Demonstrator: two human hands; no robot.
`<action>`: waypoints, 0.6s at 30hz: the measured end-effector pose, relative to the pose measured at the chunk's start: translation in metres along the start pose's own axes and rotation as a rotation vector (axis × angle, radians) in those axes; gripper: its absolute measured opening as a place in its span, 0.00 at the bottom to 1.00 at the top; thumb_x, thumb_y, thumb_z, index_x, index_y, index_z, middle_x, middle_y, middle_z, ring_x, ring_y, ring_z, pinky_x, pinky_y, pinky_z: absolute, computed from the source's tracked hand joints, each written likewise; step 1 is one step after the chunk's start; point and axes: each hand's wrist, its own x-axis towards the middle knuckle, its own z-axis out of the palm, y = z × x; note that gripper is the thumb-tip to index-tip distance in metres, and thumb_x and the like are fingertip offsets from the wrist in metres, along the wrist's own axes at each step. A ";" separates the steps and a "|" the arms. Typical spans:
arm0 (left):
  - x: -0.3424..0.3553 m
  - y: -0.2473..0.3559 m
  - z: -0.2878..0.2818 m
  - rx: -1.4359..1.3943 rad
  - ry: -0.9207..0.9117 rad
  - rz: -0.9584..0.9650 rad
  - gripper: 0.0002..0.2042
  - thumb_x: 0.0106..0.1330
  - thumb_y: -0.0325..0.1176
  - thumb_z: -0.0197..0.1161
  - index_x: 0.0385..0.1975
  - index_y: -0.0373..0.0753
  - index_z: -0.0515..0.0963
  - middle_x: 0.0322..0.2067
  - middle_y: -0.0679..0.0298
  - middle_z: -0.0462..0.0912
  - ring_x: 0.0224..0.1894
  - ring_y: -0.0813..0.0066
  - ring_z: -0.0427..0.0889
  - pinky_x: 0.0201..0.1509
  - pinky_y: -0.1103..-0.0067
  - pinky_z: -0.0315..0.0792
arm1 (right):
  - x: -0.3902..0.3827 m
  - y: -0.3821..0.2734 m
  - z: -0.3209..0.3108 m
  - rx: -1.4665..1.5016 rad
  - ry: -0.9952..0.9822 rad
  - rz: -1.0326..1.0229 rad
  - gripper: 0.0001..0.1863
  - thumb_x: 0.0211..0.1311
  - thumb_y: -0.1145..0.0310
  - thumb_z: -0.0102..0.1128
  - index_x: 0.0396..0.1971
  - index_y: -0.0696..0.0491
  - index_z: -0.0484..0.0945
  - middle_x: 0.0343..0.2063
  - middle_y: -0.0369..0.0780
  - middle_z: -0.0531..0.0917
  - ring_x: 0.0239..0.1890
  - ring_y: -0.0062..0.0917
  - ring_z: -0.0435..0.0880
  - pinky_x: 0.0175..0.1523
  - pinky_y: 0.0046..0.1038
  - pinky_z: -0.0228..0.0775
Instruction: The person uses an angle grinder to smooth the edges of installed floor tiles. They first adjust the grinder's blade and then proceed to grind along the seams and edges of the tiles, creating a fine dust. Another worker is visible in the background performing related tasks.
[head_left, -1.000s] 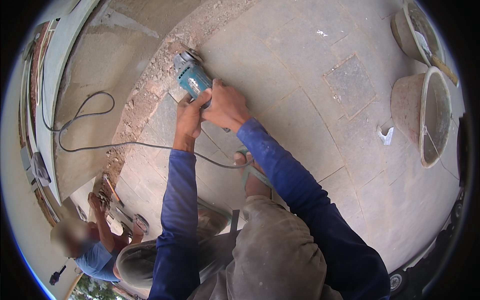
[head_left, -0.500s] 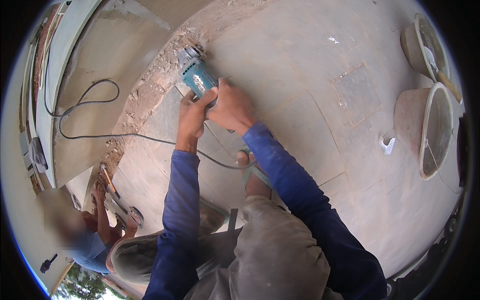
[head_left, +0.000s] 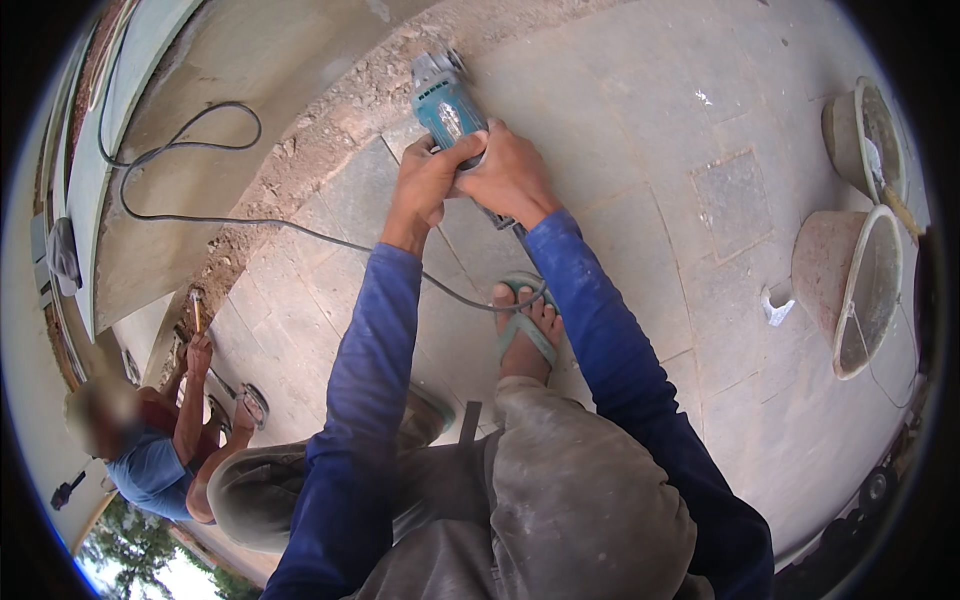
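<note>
I hold a teal angle grinder [head_left: 440,100] with both hands, out in front of me near the top middle. My left hand [head_left: 425,180] is closed round its body from the left, thumb across the top. My right hand [head_left: 505,170] is closed on it from the right, against the left one. The grinder's metal guard and disc end sits at the border of the grey paving [head_left: 590,120] and a strip of broken, rubbly dirt [head_left: 345,120]. Whether the disc touches the surface I cannot tell. A grey cord [head_left: 260,221] loops across to the left and passes by my sandalled foot [head_left: 525,340].
Two large buckets [head_left: 820,265] [head_left: 845,145] stand at the right, beside a white scrap [head_left: 777,312]. A co-worker [head_left: 150,470] crouches at the lower left, one hand on an orange-handled tool [head_left: 198,318]. A concrete step edge [head_left: 180,90] runs along the upper left.
The grinder and both hands have moved right and upward in the picture; the surroundings have also shifted in the view. The co-worker's hand has come onto the orange-handled tool.
</note>
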 end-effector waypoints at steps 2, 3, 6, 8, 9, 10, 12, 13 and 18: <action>0.002 -0.002 -0.002 -0.019 -0.022 0.001 0.23 0.59 0.35 0.75 0.48 0.25 0.77 0.39 0.53 0.85 0.36 0.69 0.87 0.36 0.77 0.82 | 0.000 -0.001 0.000 0.013 0.003 -0.001 0.31 0.46 0.64 0.71 0.49 0.65 0.72 0.43 0.57 0.84 0.47 0.51 0.85 0.52 0.43 0.78; 0.002 -0.003 -0.001 -0.029 -0.034 0.001 0.23 0.59 0.35 0.75 0.48 0.25 0.77 0.39 0.53 0.85 0.36 0.70 0.87 0.36 0.77 0.82 | 0.000 0.001 0.001 0.020 0.004 0.000 0.31 0.46 0.64 0.71 0.49 0.65 0.73 0.43 0.57 0.84 0.48 0.51 0.85 0.53 0.43 0.78; 0.002 -0.003 -0.002 -0.028 -0.035 -0.013 0.23 0.59 0.35 0.75 0.47 0.25 0.77 0.39 0.54 0.86 0.34 0.71 0.87 0.34 0.77 0.82 | 0.003 0.006 0.006 0.022 0.024 0.016 0.41 0.37 0.58 0.79 0.51 0.64 0.73 0.43 0.57 0.85 0.48 0.51 0.85 0.54 0.41 0.78; 0.003 -0.004 -0.002 -0.025 -0.038 -0.010 0.22 0.59 0.36 0.75 0.47 0.26 0.78 0.38 0.54 0.86 0.33 0.71 0.87 0.33 0.77 0.81 | 0.005 0.006 0.007 0.020 0.016 0.022 0.40 0.37 0.58 0.79 0.51 0.63 0.73 0.43 0.56 0.85 0.49 0.51 0.85 0.54 0.41 0.78; 0.004 -0.006 -0.004 -0.023 -0.037 -0.009 0.22 0.59 0.36 0.75 0.46 0.26 0.78 0.37 0.55 0.86 0.33 0.72 0.87 0.32 0.77 0.81 | 0.005 0.006 0.007 0.019 0.011 0.024 0.40 0.37 0.58 0.79 0.51 0.63 0.73 0.43 0.56 0.85 0.49 0.50 0.85 0.54 0.41 0.78; 0.005 -0.007 -0.005 -0.006 -0.036 -0.007 0.22 0.59 0.37 0.75 0.46 0.26 0.79 0.37 0.55 0.86 0.32 0.72 0.87 0.32 0.78 0.81 | 0.005 0.007 0.008 0.007 0.018 0.018 0.40 0.37 0.58 0.79 0.51 0.63 0.73 0.43 0.56 0.85 0.48 0.50 0.85 0.54 0.41 0.78; 0.007 -0.009 -0.007 0.028 -0.035 -0.004 0.22 0.59 0.38 0.75 0.45 0.27 0.79 0.36 0.56 0.86 0.32 0.72 0.86 0.32 0.78 0.81 | 0.005 0.008 0.010 -0.017 0.033 0.009 0.40 0.37 0.57 0.79 0.50 0.63 0.73 0.42 0.56 0.85 0.48 0.50 0.85 0.53 0.41 0.78; 0.007 -0.009 -0.007 0.032 -0.033 0.001 0.22 0.59 0.38 0.75 0.45 0.27 0.79 0.36 0.56 0.86 0.32 0.72 0.86 0.31 0.78 0.81 | 0.005 0.008 0.010 -0.015 0.027 0.008 0.39 0.38 0.57 0.79 0.50 0.63 0.73 0.42 0.56 0.85 0.48 0.50 0.85 0.53 0.41 0.78; 0.008 -0.010 -0.007 0.035 -0.026 0.016 0.21 0.59 0.39 0.75 0.45 0.29 0.80 0.35 0.57 0.86 0.30 0.73 0.86 0.29 0.79 0.80 | 0.006 0.010 0.012 -0.044 0.044 -0.004 0.37 0.39 0.57 0.78 0.48 0.63 0.74 0.41 0.57 0.85 0.48 0.51 0.85 0.52 0.41 0.78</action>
